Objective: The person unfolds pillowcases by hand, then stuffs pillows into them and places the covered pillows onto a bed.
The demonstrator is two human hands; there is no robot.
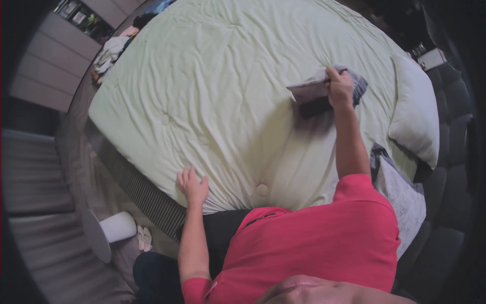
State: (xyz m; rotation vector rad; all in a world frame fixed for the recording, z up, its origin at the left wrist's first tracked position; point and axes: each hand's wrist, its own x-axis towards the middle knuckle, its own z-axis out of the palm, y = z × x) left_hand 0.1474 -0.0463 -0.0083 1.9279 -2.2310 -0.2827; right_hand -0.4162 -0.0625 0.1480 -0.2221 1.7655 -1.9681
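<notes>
Head: grey cloth in R grip

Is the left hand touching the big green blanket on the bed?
Touching. The head view shows the left hand pressed flat, fingers spread, on the blanket near the bed's edge, with no gap.

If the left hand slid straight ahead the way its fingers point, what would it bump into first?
Probably nothing solid. The left hand lies flat on the pale green comforter, fingers pointing across the bed. Only wrinkled comforter shows along that line, up to the bed's far edge, though depth is hard to judge.
</notes>
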